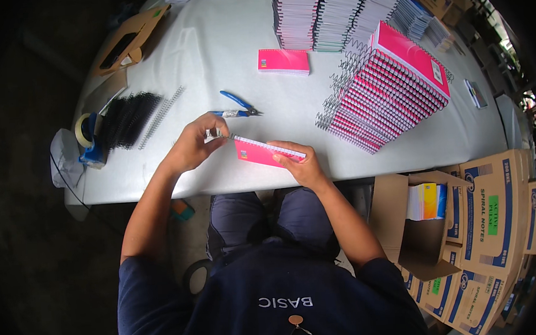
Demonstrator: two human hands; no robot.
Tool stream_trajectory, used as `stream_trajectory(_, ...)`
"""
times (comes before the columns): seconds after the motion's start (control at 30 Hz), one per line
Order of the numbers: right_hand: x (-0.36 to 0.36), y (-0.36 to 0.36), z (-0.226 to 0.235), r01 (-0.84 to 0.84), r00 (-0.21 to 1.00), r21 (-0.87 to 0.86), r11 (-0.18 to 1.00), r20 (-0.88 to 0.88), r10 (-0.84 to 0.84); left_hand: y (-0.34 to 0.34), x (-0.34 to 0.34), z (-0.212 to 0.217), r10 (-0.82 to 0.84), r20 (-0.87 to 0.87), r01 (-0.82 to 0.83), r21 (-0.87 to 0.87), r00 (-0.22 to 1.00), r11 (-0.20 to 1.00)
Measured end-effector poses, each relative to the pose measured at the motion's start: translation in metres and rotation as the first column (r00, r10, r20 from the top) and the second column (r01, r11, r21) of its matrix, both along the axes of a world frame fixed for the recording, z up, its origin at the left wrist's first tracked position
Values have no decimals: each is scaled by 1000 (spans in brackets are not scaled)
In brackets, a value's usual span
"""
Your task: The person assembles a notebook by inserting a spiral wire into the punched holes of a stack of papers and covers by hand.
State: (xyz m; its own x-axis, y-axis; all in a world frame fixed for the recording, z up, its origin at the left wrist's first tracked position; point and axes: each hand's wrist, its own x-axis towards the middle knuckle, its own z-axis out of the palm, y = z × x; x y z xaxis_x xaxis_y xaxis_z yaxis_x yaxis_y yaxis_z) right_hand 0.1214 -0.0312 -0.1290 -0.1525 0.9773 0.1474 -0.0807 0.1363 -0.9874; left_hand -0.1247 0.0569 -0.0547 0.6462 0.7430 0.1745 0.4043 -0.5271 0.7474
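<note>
Held over the grey counter (pixel 186 181) near its front edge, a pink notepad (pixel 260 154) sits in the right hand (pixel 305 169), fingers clamped on its right end. The left hand (pixel 191 147) pinches a wire coil (pixel 232 136) at the notepad's left corner. Pliers (pixel 233 114) lie just beyond.

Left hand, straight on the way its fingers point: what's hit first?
Likely the protruding end of the wire coil, right beside the left hand's fingertips, then the pink notebook; whether hand and coil touch is hard to judge.
</note>
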Motion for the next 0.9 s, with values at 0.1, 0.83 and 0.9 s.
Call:
stream_trajectory(0.1, -2, 0, -1, 11, 1000, 29, 1000, 23, -11, 1, 7, 8, -71, -248, 134, 248, 966, 959)
stream_trajectory(0.83, -38, -36, -14, 134, 952, 475, 870, 181, -246, -86, -3, -102, 244, -247, 95, 860, 938, 502)
stream_trajectory(0.9, -43, -51, -18, 87, 953, 458, 885, 221, -208, -33, -6, -59, 484, 183, -402, 824, 855, 399)
